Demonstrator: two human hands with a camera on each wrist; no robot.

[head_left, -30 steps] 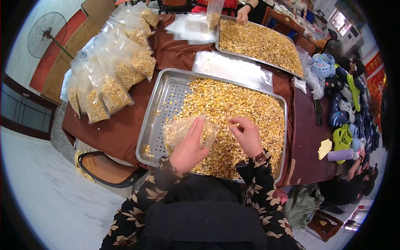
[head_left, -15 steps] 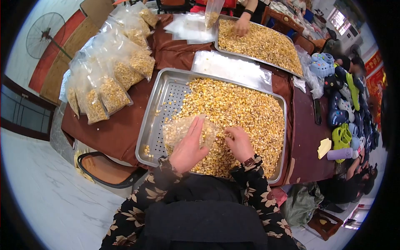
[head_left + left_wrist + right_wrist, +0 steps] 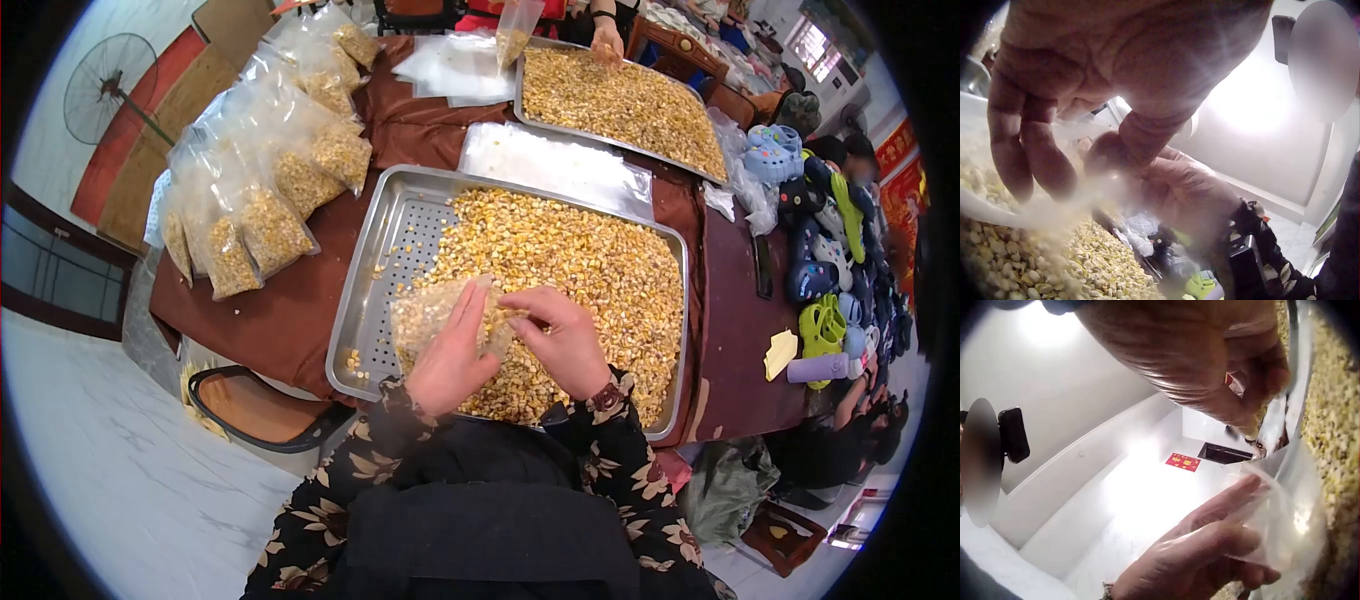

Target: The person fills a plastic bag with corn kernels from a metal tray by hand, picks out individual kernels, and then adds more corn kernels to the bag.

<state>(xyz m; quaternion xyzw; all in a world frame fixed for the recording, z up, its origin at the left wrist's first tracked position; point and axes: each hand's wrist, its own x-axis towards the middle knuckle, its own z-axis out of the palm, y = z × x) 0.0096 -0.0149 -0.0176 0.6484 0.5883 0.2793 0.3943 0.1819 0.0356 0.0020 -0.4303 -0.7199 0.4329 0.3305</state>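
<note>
A metal tray (image 3: 398, 215) with a perforated bottom holds a spread of yellow corn kernels (image 3: 590, 240). My left hand (image 3: 455, 360) grips a clear plastic bag (image 3: 415, 315) near its mouth, low over the tray's left part; in the left wrist view its fingers curl over the bag's edge. Kernels show through the film. Beside the bag's mouth, my right hand (image 3: 568, 345) has thumb and fingertips drawn together. In the right wrist view, yellow bits like kernels show at the right hand's (image 3: 1235, 369) fingertips, above the bag (image 3: 1291, 519).
Several filled bags (image 3: 270, 215) stand at the left of the table. Flat plastic bags (image 3: 560, 165) lie behind the tray. A second tray of corn (image 3: 620, 100) is farther back, with another person's hand (image 3: 606, 42) over it. Clogs (image 3: 820, 325) and a purple bottle (image 3: 815, 370) sit at right.
My right hand dipped to the kernels, then came left and up to the bag's mouth. The left hand and bag stayed put. The other person's hand reached into the far tray and drew back.
</note>
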